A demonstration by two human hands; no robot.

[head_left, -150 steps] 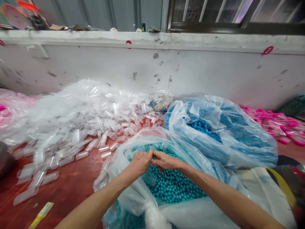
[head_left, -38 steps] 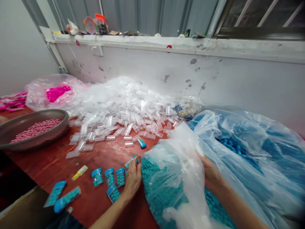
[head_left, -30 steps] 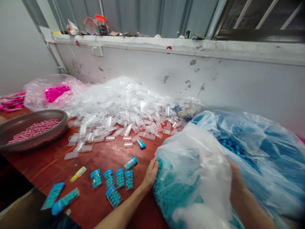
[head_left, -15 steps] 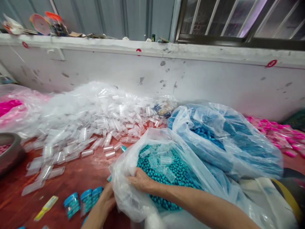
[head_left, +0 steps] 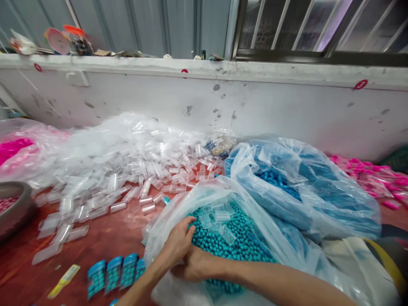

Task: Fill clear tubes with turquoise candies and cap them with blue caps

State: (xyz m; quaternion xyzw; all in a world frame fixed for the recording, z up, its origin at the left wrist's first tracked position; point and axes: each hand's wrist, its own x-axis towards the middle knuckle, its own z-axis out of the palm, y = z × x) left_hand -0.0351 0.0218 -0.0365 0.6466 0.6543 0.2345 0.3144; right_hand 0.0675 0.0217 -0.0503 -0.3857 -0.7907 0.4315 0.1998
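A clear plastic bag [head_left: 165, 221] lies wide-mouthed before me, filled with small teal beads [head_left: 245, 242]. Several clear plastic containers [head_left: 219, 216] rest on the beads. My left hand [head_left: 179, 238] lies over the bag's near-left rim, its fingers stretched apart at the edge of the beads. Just below it, crossing close against it, my right hand [head_left: 196, 261] is closed at the bag's rim, and its fingertips are partly hidden. Left of the hands stands a row of small bead-filled containers with blue lids [head_left: 113, 272], partly covered by my left forearm.
A large heap of clear empty containers [head_left: 127, 148] spreads along the wall. Behind the bead bag sits a bag of blue pieces [head_left: 306, 191]. Pink pieces [head_left: 366, 174] lie far right; a round bowl [head_left: 22, 208] stands left. A yellow-handled tool [head_left: 63, 280] lies near the front.
My left hand has come up from below the bag's rim onto it. My right hand has shifted down and slightly right. The bag's near-left rim has dropped and spread flatter.
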